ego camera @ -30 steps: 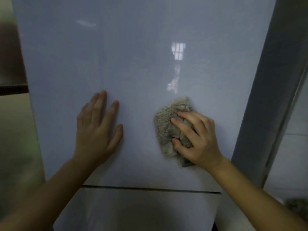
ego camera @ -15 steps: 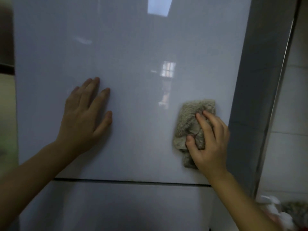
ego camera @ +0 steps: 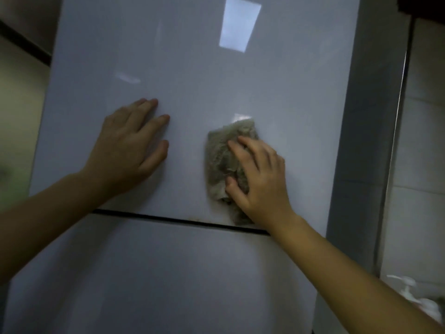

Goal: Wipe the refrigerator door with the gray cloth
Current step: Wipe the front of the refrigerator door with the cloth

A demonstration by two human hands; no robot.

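The gray cloth (ego camera: 220, 162) is bunched up on the refrigerator door (ego camera: 192, 68), on its right half, just above the dark line (ego camera: 168, 219) that splits the top door from the bottom door (ego camera: 156, 273). The right hand (ego camera: 261, 182) lies on top of the cloth and holds it against the door, with its fingers (ego camera: 243, 150) bent and a little spread and its thumb dug into the cloth. The left hand (ego camera: 125, 150) lies flat on the door, left of the cloth, with its fingers straight and a little apart. A bright patch of light (ego camera: 239, 27) shines near the top.
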